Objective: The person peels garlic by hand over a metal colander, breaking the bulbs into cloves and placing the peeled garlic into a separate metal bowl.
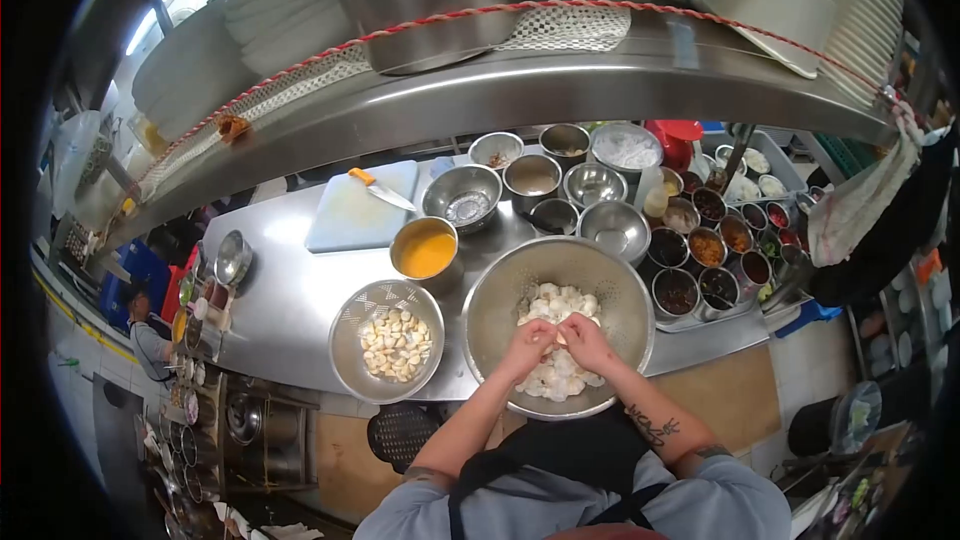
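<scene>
Both hands are over a large metal colander (497, 300) at the front edge of the counter. In it lies a heap of pale, glossy pieces (560, 380) that look like peeled shrimp. My left hand (532, 342) and my right hand (584, 340) meet fingertip to fingertip above the heap, each closed in a pinch. Whatever is between the fingers is too small and hidden to name. To the left stands a smaller perforated bowl (350, 315) holding pale cream pieces (396, 344) like garlic cloves.
Behind are a pot of orange liquid (428, 254), several metal bowls (615, 230), and a blue-white cutting board (345, 225) with an orange-handled knife (385, 190). Sauce containers (677, 292) crowd the right. A steel shelf (560, 80) crosses above. Another person (150, 340) is far left.
</scene>
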Demonstrator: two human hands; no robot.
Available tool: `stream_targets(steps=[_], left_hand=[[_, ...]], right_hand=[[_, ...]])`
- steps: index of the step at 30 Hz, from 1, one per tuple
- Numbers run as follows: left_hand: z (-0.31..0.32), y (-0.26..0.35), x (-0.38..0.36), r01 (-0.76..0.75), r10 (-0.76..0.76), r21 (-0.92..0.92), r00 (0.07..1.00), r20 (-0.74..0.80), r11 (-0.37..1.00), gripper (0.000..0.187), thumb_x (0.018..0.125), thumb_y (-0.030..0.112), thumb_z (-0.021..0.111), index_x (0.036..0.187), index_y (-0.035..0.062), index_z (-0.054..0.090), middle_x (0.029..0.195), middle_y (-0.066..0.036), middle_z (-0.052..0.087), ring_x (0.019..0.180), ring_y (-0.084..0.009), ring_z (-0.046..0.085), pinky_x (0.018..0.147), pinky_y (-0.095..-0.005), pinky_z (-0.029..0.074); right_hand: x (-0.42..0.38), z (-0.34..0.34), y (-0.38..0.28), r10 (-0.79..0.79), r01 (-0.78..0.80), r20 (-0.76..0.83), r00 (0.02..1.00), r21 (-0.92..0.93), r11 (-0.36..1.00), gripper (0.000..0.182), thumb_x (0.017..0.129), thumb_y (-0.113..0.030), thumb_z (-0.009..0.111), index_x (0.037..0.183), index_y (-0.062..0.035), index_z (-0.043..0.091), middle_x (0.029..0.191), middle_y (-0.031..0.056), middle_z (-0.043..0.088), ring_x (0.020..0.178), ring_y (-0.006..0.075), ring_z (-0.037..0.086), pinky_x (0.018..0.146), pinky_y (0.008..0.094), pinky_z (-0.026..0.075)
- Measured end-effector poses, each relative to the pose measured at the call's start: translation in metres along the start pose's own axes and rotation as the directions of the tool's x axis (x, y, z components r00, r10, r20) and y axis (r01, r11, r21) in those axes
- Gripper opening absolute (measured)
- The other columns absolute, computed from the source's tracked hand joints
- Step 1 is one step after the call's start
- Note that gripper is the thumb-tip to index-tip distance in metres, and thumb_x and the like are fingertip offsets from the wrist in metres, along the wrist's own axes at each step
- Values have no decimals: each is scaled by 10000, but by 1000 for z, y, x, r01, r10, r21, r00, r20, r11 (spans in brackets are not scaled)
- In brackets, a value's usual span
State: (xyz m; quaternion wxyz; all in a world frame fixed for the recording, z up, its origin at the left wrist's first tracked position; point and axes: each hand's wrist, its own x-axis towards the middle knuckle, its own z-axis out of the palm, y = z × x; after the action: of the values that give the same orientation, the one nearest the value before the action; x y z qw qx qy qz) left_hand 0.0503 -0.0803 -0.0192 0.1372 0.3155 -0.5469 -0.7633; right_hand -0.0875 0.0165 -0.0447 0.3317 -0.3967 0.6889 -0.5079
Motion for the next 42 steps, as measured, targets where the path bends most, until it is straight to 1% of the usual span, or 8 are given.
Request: stream_targets(steps=[7, 16, 18, 21, 26, 29, 33, 42], left_hand=[[5, 7, -5, -38, 32, 71, 997, 75, 997, 142, 958, 218, 640, 1010, 88, 614, 894, 2, 636, 810, -76, 608, 616, -228, 449], [1, -19, 8, -94, 76, 179, 992, 102, 979, 165, 979, 264, 619, 1028, 110, 589, 895, 25, 629, 796, -103, 589, 729, -264, 483], [-11, -44, 27, -279, 270, 573, 957, 103, 770, 441, 961, 471, 576, 1146, 70, 574, 963, -95, 670, 949, -244, 654, 791, -397, 526], [-2, -10, 12, 54, -19, 730, 998, -56, 681, 659, 860, 558, 650, 1276, 58, 545, 1177, -266, 638, 1115, -410, 615, 948, -450, 486], [-6, 10, 6, -14, 79, 865, 996, -30, 501, 549, 796, 378, 750, 1179, 16, 597, 1120, -221, 661, 1029, -350, 650, 904, -419, 508], [-11, 6, 1, -304, 264, 682, 950, 166, 666, 414, 902, 267, 668, 1214, 13, 571, 1123, -177, 645, 978, -273, 660, 841, -386, 533], [2, 16, -6, -31, 21, 67, 990, 141, 997, 277, 1033, 160, 493, 1290, 59, 509, 1089, -88, 599, 929, -156, 644, 752, -273, 525], [7, 0, -2, -78, 83, 90, 995, -49, 993, 225, 995, 165, 569, 1178, 34, 576, 971, -53, 608, 703, -98, 559, 640, -250, 483]], right_hand=[[-1, 3, -14, 54, -42, -30, 998, 303, 952, 99, 974, -121, 586, 990, -25, 566, 871, 87, 671, 731, 124, 640, 625, 279, 518], [-2, -13, -29, -74, 73, 29, 997, 32, 997, 132, 940, -145, 590, 956, -14, 578, 815, 115, 658, 720, 188, 633, 661, 333, 513], [6, -11, -5, -156, 154, 3, 988, -145, 977, 158, 929, -171, 580, 942, -15, 602, 825, 161, 662, 773, 260, 663, 709, 382, 525], [8, -9, 13, -5, 16, 36, 999, -310, 951, 291, 940, -271, 502, 938, -21, 651, 963, 227, 670, 913, 408, 645, 814, 464, 499], [-8, -11, -14, -444, 267, -216, 870, -550, 791, 191, 891, -122, 551, 978, 14, 654, 914, 229, 674, 887, 441, 637, 816, 470, 510], [-5, -17, -28, -170, 102, -175, 970, -341, 934, 187, 906, -119, 592, 1027, 18, 634, 844, 152, 675, 796, 338, 659, 736, 406, 517], [-6, -18, -33, 326, -346, 115, 938, 281, 895, 247, 982, -235, 583, 1063, -5, 624, 804, 21, 624, 656, 73, 549, 564, 233, 451], [-10, -11, -34, 246, -329, 228, 942, 481, 813, 252, 939, -80, 560, 1159, 40, 587, 774, 29, 608, 615, 75, 543, 505, 232, 437]])
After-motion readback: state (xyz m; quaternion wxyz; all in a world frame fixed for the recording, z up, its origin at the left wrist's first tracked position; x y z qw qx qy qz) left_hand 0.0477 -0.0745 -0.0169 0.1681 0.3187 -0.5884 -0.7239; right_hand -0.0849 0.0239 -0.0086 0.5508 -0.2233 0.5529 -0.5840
